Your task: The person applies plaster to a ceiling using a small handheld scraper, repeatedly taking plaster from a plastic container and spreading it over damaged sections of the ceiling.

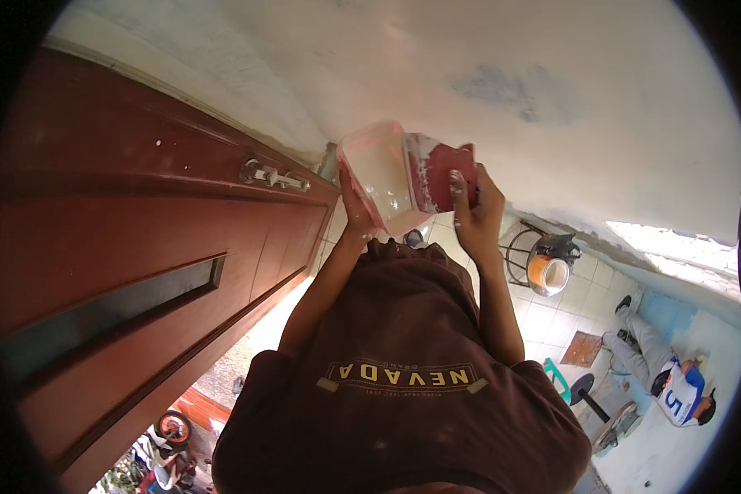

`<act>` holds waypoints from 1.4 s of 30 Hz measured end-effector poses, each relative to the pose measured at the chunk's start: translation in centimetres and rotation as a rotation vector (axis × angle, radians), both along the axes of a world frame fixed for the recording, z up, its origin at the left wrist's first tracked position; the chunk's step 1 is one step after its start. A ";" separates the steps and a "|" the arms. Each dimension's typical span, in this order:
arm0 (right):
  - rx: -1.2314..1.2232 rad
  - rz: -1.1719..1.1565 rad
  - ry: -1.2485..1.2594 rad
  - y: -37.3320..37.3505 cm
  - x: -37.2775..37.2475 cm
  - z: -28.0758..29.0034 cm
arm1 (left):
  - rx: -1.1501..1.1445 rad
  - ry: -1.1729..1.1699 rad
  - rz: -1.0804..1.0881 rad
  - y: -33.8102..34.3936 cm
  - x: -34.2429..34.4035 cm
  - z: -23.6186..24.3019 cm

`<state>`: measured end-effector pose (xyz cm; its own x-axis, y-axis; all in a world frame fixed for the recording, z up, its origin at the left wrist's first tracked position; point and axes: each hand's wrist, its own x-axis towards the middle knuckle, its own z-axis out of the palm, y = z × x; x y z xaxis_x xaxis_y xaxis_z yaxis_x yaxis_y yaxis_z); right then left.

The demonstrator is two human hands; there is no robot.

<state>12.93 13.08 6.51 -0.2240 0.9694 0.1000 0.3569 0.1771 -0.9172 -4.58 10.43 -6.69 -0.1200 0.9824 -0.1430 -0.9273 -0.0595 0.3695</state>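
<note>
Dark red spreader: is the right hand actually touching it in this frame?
Touching. The head view shows it plainly: the right hand grips the dark red spreader, its thumb lying over the spreader's flat face.

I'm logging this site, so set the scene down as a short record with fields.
Left hand: holds the tub by its left side
Right hand: holds the red scraper
Tub: pinkish, pale and shiny inside
Scraper: smeared whitish, at the tub's right side
Wall: pale, grey patch
Door: reddish brown, at left
Bucket: orange, near a stool
Other person: far right, white and blue shirt
</note>
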 end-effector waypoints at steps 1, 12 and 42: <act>0.038 0.005 -0.104 -0.3 0.0 0.1 | -0.023 0.030 0.021 0.1 0.9 0.4; -0.148 -0.091 0.247 1.4 4.3 0.8 | -0.073 0.053 0.080 0.2 5.2 2.6; -1.168 -0.061 1.419 13.3 -18.1 -21.9 | -0.222 0.013 0.243 -11.4 -6.6 -0.8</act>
